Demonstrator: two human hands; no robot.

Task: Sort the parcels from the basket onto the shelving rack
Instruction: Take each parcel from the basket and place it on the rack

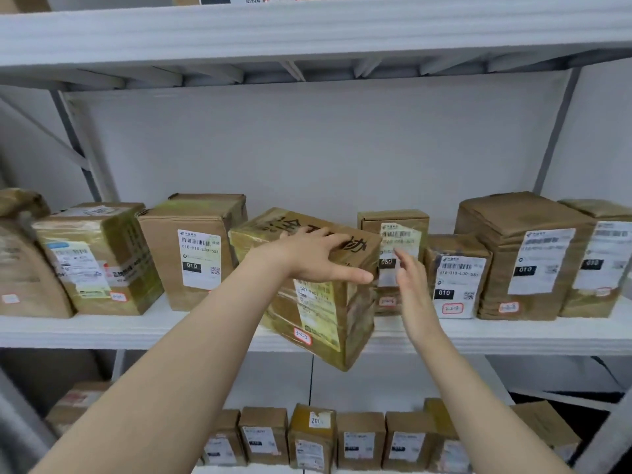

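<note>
A tape-wrapped brown parcel [321, 313] with black characters on top and a yellow label sits tilted on the middle shelf [171, 331], its lower corner overhanging the front edge. My left hand [318, 258] lies over its top, fingers spread across the top and thumb along the front upper edge. My right hand [410, 285] is beside the parcel's right side, fingers straight and slightly blurred; whether it touches the parcel is unclear. The basket is out of view.
Other labelled parcels line the middle shelf: two boxes at left [99, 258] [195, 251], a small box [396, 241] behind my right hand, a box marked 010 [456, 278], and taller ones at right [523, 258]. A row of small boxes [359, 439] fills the lower shelf.
</note>
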